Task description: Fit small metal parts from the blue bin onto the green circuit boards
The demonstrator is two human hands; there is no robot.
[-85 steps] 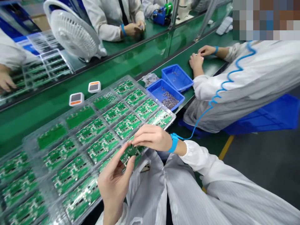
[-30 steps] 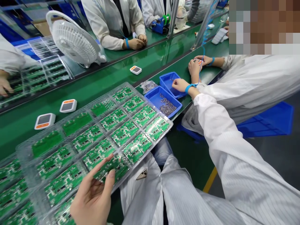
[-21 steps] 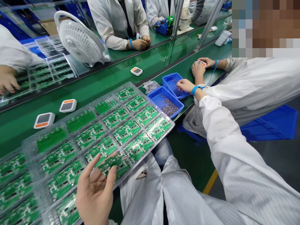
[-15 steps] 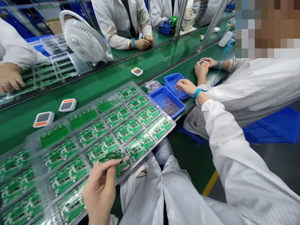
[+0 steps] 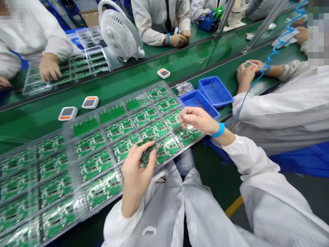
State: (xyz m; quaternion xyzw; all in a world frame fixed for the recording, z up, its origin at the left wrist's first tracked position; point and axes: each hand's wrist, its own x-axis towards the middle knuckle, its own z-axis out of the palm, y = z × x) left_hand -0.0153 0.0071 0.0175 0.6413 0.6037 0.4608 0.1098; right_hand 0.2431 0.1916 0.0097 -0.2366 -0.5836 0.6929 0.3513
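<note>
My left hand (image 5: 138, 169) grips a green circuit board (image 5: 145, 158) between thumb and fingers, tilted above the clear plastic tray (image 5: 67, 129). Rows of similar boards (image 5: 119, 128) lie in the tray's compartments. My right hand (image 5: 199, 119), with a blue band at the wrist, hovers over the tray's right end. Its fingers are curled and pinched together; whatever they hold is too small or hidden to make out. Just beyond it, a blue bin (image 5: 185, 98) contains small metal parts, partly covered by the hand. A second blue bin (image 5: 217, 92) behind has a few bits inside.
A second tray of boards (image 5: 53, 188) adjoins on the left. White-and-orange devices (image 5: 90, 102) lie on the green bench, with a plastic bag (image 5: 184, 88) beside the bins. A white fan (image 5: 119, 34) stands opposite. A co-worker's hands (image 5: 248, 73) hold a device at right; other people sit across.
My right hand has come from above the far blue bin, leftward and nearer, to over the tray. My left hand still holds the circuit board, now closer to the right hand. The view has shifted left.
</note>
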